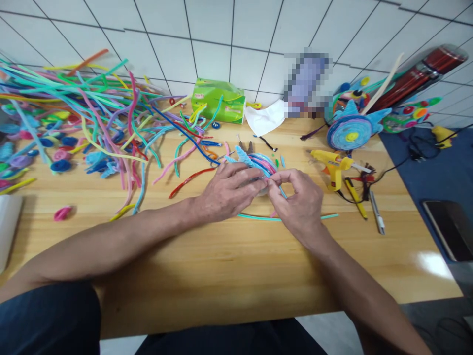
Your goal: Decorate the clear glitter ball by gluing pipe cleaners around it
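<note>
Near the middle of the table, my left hand [232, 190] wraps round a coiled pipe-cleaner craft [261, 163] in blue, pink and purple, with pale blue fuzzy tips at its far left. From the right, my right hand [297, 197] pinches at the craft's near edge, thumb and forefinger together. The fingertips of both hands meet there, and a small pink bit shows between them. My palms and fingers hide the lower part of the craft. A teal pipe cleaner [258, 217] lies on the table just below the hands.
A heap of pipe cleaners [84, 103] spreads over the left. Behind stand a green tissue pack [218, 101] and white tissue [266, 118]. At right lie a yellow glue gun [332, 165], a yellow cutter [355, 198], a pen [377, 212] and a finished blue disc craft [351, 132].
</note>
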Available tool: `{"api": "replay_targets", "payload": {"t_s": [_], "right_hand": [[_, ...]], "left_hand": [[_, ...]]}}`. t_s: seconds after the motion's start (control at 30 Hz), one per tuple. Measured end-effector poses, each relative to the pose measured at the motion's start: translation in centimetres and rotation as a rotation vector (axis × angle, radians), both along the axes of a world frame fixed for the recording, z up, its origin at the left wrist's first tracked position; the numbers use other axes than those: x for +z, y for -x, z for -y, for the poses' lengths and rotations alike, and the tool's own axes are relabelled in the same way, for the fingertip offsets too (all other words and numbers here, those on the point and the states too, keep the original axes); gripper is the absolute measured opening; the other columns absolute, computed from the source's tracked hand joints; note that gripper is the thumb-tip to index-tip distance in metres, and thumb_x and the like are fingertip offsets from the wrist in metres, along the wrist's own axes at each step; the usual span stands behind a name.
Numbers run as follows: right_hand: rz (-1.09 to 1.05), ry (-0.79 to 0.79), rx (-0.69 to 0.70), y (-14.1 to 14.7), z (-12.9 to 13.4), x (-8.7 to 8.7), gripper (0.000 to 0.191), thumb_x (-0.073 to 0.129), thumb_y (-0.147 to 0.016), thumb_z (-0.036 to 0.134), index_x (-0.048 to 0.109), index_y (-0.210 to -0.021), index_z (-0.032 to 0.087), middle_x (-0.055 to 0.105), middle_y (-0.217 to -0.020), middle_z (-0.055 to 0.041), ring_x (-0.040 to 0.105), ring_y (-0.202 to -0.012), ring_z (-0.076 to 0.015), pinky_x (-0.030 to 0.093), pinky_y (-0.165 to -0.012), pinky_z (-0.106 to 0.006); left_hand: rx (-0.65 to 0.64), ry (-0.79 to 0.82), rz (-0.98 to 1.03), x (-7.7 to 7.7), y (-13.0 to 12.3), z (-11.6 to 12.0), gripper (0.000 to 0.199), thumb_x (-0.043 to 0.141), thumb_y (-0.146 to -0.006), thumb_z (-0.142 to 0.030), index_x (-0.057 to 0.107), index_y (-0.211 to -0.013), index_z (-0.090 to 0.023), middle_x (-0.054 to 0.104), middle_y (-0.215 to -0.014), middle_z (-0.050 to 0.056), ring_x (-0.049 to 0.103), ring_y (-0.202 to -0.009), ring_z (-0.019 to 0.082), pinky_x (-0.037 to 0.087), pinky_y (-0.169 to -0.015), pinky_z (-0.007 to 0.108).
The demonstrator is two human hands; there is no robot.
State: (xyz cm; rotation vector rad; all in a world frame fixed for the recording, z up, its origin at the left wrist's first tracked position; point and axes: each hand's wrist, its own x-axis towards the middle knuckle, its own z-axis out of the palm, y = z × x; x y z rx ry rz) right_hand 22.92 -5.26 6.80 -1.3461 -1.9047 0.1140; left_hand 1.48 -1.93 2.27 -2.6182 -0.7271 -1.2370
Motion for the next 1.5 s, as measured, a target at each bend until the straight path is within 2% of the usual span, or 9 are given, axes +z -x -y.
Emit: {"api": "replay_targets", "payload": {"t_s": [0.17, 0.43, 0.7, 0.8, 0.97, 1.1, 1.2, 1.33, 1.5], "right_hand": [[0.007, -0.020, -0.048, 0.2, -0.4, -0.1, 0.002, 0.065, -0.090, 0.025, 0.066, -0.090, 0.026, 0.075, -0.076, 0.0013, 0.070, -0.074, -0.0215, 0.055, -0.077, -0.039], [0.042, -0.077, -0.063, 0.3, -0.9, -0.3, 0.009, 0.063, -0.088, 0.025, 0.067, -0.096, 0.026, 0.071, -0.077, 0.0017, 0.070, -0.074, -0.0208, 0.056, -0.075, -0.037], [0.002, -0.009, -0.061, 0.4, -0.9, -0.1, 0.015, 0.064, -0.086, 0.023, 0.065, -0.101, 0.027, 0.070, -0.073, 0.0035, 0.067, -0.068, -0.0197, 0.056, -0.076, -0.038], [0.005, 0.001, -0.077, 0.3, -0.9, -0.1, 0.014, 0.065, -0.087, 0.024, 0.065, -0.099, 0.029, 0.072, -0.074, 0.0032, 0.068, -0.069, -0.0206, 0.057, -0.077, -0.039], [0.007, 0.006, -0.056, 0.0, -1.1, -0.2, 0.020, 0.064, -0.087, 0.023, 0.069, -0.106, 0.029, 0.072, -0.074, 0.0036, 0.069, -0.072, -0.0210, 0.058, -0.080, -0.040], [0.005, 0.033, -0.056, -0.2, -1.5, -0.2, 0.018, 0.065, -0.089, 0.024, 0.071, -0.105, 0.028, 0.070, -0.072, 0.0031, 0.067, -0.072, -0.0210, 0.058, -0.081, -0.041], [-0.024, 0.056, -0.036, -0.3, -1.7, 0.0, 0.018, 0.067, -0.087, 0.024, 0.071, -0.104, 0.028, 0.068, -0.071, 0.0039, 0.066, -0.071, -0.0199, 0.057, -0.079, -0.039], [-0.060, 0.082, -0.035, -0.3, -1.9, 0.2, 0.018, 0.066, -0.086, 0.023, 0.071, -0.102, 0.027, 0.069, -0.072, 0.0040, 0.066, -0.071, -0.0191, 0.058, -0.075, -0.037], [-0.067, 0.090, -0.033, -0.2, -1.9, 0.3, 0.018, 0.066, -0.084, 0.023, 0.072, -0.100, 0.028, 0.070, -0.071, 0.0042, 0.066, -0.069, -0.0189, 0.056, -0.072, -0.035]], "left_hand": [[-0.042, 0.040, 0.030, 0.3, -0.3, 0.1, 0.027, 0.063, -0.107, -0.021, 0.063, -0.134, -0.021, 0.078, -0.129, 0.009, 0.069, -0.121, 0.023, 0.056, -0.105, 0.041], [-0.056, 0.082, 0.048, 0.5, -0.3, 0.0, 0.031, 0.064, -0.107, -0.022, 0.060, -0.138, -0.024, 0.079, -0.132, 0.007, 0.069, -0.122, 0.022, 0.053, -0.109, 0.041], [-0.081, 0.088, 0.067, 0.3, -0.3, 0.1, 0.038, 0.066, -0.101, -0.023, 0.059, -0.139, -0.021, 0.077, -0.135, 0.010, 0.066, -0.127, 0.027, 0.052, -0.107, 0.043], [-0.079, 0.102, 0.054, 0.2, -0.2, 0.1, 0.042, 0.065, -0.100, -0.023, 0.057, -0.141, -0.023, 0.076, -0.137, 0.009, 0.065, -0.129, 0.027, 0.052, -0.107, 0.044], [-0.085, 0.054, 0.036, 0.0, -0.1, -0.3, 0.046, 0.067, -0.098, -0.027, 0.058, -0.141, -0.020, 0.076, -0.138, 0.010, 0.063, -0.131, 0.029, 0.050, -0.110, 0.046], [-0.071, 0.048, -0.009, -0.3, 0.2, -0.8, 0.051, 0.070, -0.097, -0.026, 0.057, -0.146, -0.020, 0.075, -0.140, 0.010, 0.062, -0.132, 0.028, 0.048, -0.111, 0.044], [-0.058, 0.078, -0.069, -0.3, 0.4, -1.0, 0.050, 0.067, -0.100, -0.023, 0.056, -0.149, -0.021, 0.074, -0.142, 0.010, 0.060, -0.136, 0.027, 0.045, -0.115, 0.045], [-0.027, 0.110, -0.150, -0.2, 0.7, -1.1, 0.045, 0.062, -0.106, -0.028, 0.057, -0.150, -0.025, 0.072, -0.146, 0.009, 0.060, -0.140, 0.026, 0.044, -0.119, 0.046], [-0.067, 0.093, -0.116, -0.1, 0.6, -1.1, 0.041, 0.059, -0.107, -0.029, 0.059, -0.148, -0.024, 0.072, -0.147, 0.011, 0.060, -0.139, 0.028, 0.043, -0.120, 0.050]]}}
